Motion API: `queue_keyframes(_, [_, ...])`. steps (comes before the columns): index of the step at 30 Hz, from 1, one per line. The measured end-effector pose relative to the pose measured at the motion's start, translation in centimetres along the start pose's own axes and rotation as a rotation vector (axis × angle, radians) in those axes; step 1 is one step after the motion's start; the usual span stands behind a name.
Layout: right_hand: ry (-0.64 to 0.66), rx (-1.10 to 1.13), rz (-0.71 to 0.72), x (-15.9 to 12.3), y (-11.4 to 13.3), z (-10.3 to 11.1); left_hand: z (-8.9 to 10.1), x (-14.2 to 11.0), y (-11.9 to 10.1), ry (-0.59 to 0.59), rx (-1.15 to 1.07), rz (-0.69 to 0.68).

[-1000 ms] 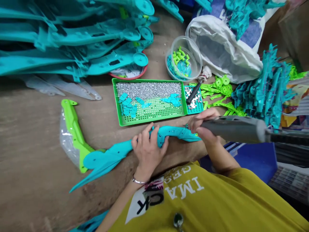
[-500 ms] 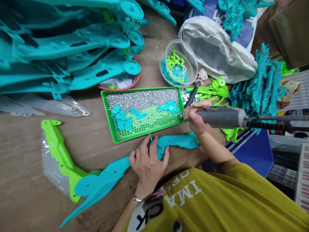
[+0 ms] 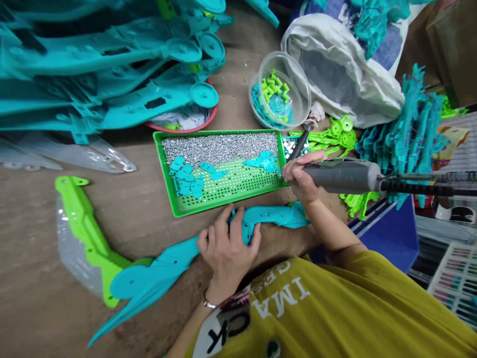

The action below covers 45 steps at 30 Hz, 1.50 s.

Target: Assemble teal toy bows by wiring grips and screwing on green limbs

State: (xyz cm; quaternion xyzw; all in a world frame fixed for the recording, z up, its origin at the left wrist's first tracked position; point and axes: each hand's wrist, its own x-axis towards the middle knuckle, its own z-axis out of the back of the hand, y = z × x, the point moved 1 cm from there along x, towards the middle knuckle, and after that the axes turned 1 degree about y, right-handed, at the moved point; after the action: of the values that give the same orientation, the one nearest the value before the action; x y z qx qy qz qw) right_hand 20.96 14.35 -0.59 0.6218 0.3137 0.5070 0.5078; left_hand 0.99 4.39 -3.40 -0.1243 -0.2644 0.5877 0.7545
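Nearest, the left hand's (image 3: pixel 227 248) fingers grasped the teal assembly (image 3: pixel 175 256), which lay along the surface's (image 3: pixel 145 204) near edge, its lime arm (image 3: pixel 85 228) angled away at the left end. Beyond, the right hand's (image 3: pixel 306 180) fingers were clenched round a grey power driver (image 3: pixel 341 176) beside the green tray (image 3: pixel 219 205) of screws (image 3: pixel 223 147). Farther back stood a clear tub (image 3: pixel 301 112).

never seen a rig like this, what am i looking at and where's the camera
There is no robot: these are a person's bare hands. All the pictures come from one camera on the head, facing forward and down. The left hand holds a long turquoise plastic piece; the right hand grips a grey cylindrical tool. On the brown surface lie a green perforated tray with small silvery metal pieces and a clear round tub.
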Motion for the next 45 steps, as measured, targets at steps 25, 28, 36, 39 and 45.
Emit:
queue_keyframes(25, [0.046,-0.068,-0.075,-5.2,8.2,5.2,-0.2,-0.5,0.3,0.082,-0.076,0.048])
queue_keyframes(28, [0.043,-0.083,-0.105,-5.6,7.6,5.5,-0.2,-0.5,0.3,0.058,-0.051,0.026])
queue_keyframes(36, [0.120,-0.025,-0.060,-6.1,6.9,5.9,-0.2,-0.3,0.3,0.017,-0.037,-0.005])
queue_keyframes(39, [0.122,-0.027,-0.042,-6.1,7.0,5.8,-0.2,-0.4,0.3,0.042,-0.051,0.016])
queue_keyframes(45, [0.123,-0.054,-0.060,-6.1,7.1,5.7,-0.3,-0.5,0.3,0.027,-0.038,-0.004])
